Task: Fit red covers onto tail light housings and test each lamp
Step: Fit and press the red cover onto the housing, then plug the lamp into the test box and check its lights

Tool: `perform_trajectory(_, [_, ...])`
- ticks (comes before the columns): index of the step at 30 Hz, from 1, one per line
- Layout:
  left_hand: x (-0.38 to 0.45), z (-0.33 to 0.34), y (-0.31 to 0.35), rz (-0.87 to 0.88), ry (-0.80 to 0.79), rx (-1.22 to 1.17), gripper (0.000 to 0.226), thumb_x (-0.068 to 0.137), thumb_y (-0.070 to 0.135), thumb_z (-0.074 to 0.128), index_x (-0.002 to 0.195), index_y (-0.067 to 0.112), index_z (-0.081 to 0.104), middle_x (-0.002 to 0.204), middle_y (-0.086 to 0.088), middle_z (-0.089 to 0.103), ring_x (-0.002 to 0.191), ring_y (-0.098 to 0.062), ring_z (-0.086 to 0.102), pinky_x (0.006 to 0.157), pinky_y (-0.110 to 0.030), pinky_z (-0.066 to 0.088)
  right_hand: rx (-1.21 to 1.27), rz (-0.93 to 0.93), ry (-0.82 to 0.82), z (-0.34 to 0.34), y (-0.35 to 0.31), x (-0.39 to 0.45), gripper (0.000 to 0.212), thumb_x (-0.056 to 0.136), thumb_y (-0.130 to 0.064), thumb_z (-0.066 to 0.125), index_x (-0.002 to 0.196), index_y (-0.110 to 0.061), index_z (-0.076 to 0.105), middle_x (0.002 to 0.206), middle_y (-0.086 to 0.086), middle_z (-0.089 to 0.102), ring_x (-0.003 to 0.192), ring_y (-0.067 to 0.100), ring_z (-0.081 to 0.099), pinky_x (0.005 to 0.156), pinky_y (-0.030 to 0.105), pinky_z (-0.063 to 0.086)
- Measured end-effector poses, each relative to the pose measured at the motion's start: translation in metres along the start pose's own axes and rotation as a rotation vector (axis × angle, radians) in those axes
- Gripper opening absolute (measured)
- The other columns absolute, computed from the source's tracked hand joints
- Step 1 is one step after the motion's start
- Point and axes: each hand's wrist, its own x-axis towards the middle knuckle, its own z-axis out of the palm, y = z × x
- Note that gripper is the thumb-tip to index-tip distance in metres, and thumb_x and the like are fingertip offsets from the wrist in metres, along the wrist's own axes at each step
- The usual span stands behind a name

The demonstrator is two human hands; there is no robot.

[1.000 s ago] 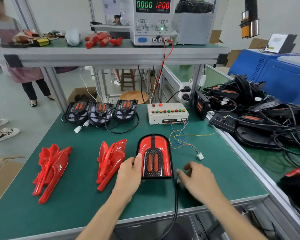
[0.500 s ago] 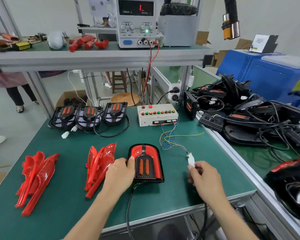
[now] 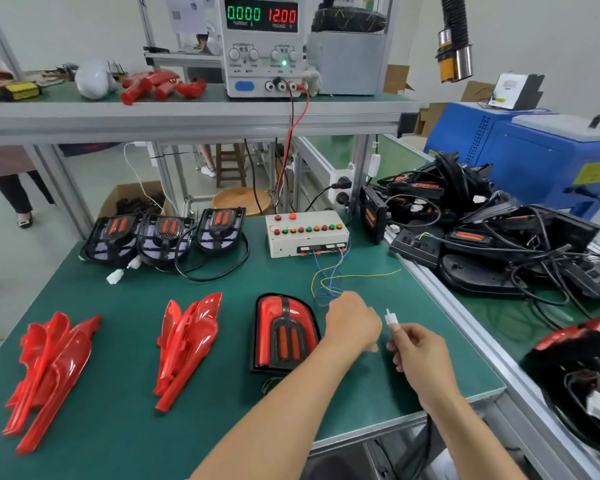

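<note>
One red-covered black tail light assembly (image 3: 284, 336) lies near the front edge of the green-matted surface (image 3: 118, 420), with two piles of glossy red plastic covers (image 3: 187, 344) left of it and three uncovered black housings (image 3: 167, 233) behind. The right hand (image 3: 418, 355) has its grip pinched on a small white plug connector (image 3: 391, 318); the left hand (image 3: 352, 323) is curled over thin coloured wires (image 3: 326, 282), its grip hidden. Bare mat stays open toward the right edge.

The left hand (image 3: 352, 323) is hiding the thin wires' (image 3: 326, 282) ends. Beside it, the right hand's (image 3: 418, 355) fingers are covering part of the white connector (image 3: 391, 318).
</note>
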Motion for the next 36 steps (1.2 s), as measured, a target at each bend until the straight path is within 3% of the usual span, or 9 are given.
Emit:
perform_trajectory(5, [0.029, 0.040, -0.014, -0.151, 0.163, -0.273, 0.012, 0.092, 0.018, 0.063, 0.090, 0.011, 0.053, 0.115, -0.019, 0.067, 0.097, -0.044, 0.072, 0.086, -0.048, 0.061, -0.048, -0.042, 0.001, 0.003, 0.004, 0.002, 0.026, 0.100, -0.025, 0.061, 0.077, -0.015, 0.071, 0.064, 0.004, 0.071, 0.047, 0.013, 0.054, 0.055, 0.034, 0.046])
perform_trajectory(9, [0.044, 0.048, -0.022, -0.199, 0.212, -0.386, 0.018, 0.089, 0.022, 0.069, 0.096, 0.005, 0.069, 0.102, -0.017, 0.074, 0.091, -0.039, 0.074, 0.083, -0.047, 0.062, -0.053, -0.044, -0.015, 0.001, 0.008, 0.005, 0.026, 0.100, -0.026, 0.061, 0.077, -0.018, 0.070, 0.062, -0.001, 0.068, 0.047, 0.012, 0.053, 0.055, 0.033, 0.044])
perform_trajectory(13, [0.043, 0.049, -0.020, -0.141, 0.208, -0.401, 0.018, 0.089, 0.017, 0.068, 0.073, 0.007, 0.068, 0.091, -0.019, 0.075, 0.084, -0.037, 0.075, 0.079, -0.045, 0.062, -0.076, -0.059, -0.020, 0.002, 0.009, 0.007, 0.028, 0.100, -0.027, 0.061, 0.075, -0.017, 0.069, 0.062, 0.000, 0.067, 0.049, 0.013, 0.053, 0.059, 0.035, 0.044])
perform_trajectory(15, [0.042, 0.048, -0.019, -0.125, 0.212, -0.406, 0.026, 0.091, 0.018, 0.067, 0.066, 0.013, 0.062, 0.090, -0.018, 0.075, 0.083, -0.034, 0.072, 0.076, -0.035, 0.059, -0.067, -0.063, -0.019, 0.001, 0.008, 0.007, 0.027, 0.100, -0.027, 0.061, 0.076, -0.017, 0.069, 0.062, 0.000, 0.067, 0.048, 0.013, 0.053, 0.059, 0.036, 0.044])
perform_trajectory(18, [0.042, 0.043, -0.017, -0.112, 0.215, -0.464, 0.027, 0.097, 0.021, 0.063, 0.071, 0.016, 0.059, 0.081, -0.012, 0.068, 0.073, -0.027, 0.060, 0.071, -0.032, 0.054, -0.032, -0.077, -0.035, 0.000, 0.006, 0.004, 0.025, 0.100, -0.025, 0.062, 0.079, -0.017, 0.070, 0.061, -0.003, 0.066, 0.049, 0.010, 0.050, 0.059, 0.034, 0.043])
perform_trajectory(21, [0.039, 0.036, -0.018, -0.101, 0.106, -0.571, 0.023, 0.102, 0.019, 0.058, 0.080, 0.011, 0.060, 0.077, -0.006, 0.064, 0.060, -0.019, 0.060, 0.048, -0.024, 0.051, -0.012, -0.107, -0.057, 0.000, 0.002, 0.000, 0.025, 0.101, -0.021, 0.061, 0.078, -0.016, 0.071, 0.059, -0.005, 0.062, 0.050, 0.007, 0.046, 0.058, 0.031, 0.039])
perform_trajectory(23, [0.035, 0.032, -0.020, -0.077, 0.071, -0.592, 0.020, 0.103, 0.018, 0.058, 0.085, 0.008, 0.062, 0.076, -0.004, 0.065, 0.054, -0.013, 0.059, 0.042, -0.019, 0.045, -0.004, -0.125, -0.070, -0.002, -0.001, -0.002, 0.026, 0.101, -0.020, 0.060, 0.078, -0.016, 0.071, 0.058, -0.006, 0.059, 0.051, 0.008, 0.044, 0.057, 0.030, 0.036])
perform_trajectory(29, [0.027, 0.022, -0.024, -0.027, 0.036, -0.655, 0.024, 0.102, 0.015, 0.060, 0.081, 0.005, 0.064, 0.063, -0.004, 0.060, 0.042, -0.004, 0.051, 0.047, -0.016, 0.047, -0.008, -0.163, -0.158, -0.003, -0.005, -0.006, 0.027, 0.102, -0.022, 0.059, 0.079, -0.013, 0.070, 0.056, -0.008, 0.051, 0.052, 0.010, 0.038, 0.052, 0.025, 0.032])
perform_trajectory(36, [0.022, 0.016, -0.024, 0.013, 0.050, -0.590, 0.025, 0.101, 0.018, 0.062, 0.079, 0.007, 0.067, 0.067, -0.005, 0.063, 0.054, -0.012, 0.055, 0.056, -0.021, 0.050, 0.012, -0.172, -0.171, -0.004, -0.003, -0.006, 0.027, 0.102, -0.024, 0.060, 0.079, -0.013, 0.068, 0.057, -0.007, 0.051, 0.052, 0.010, 0.037, 0.050, 0.022, 0.031])
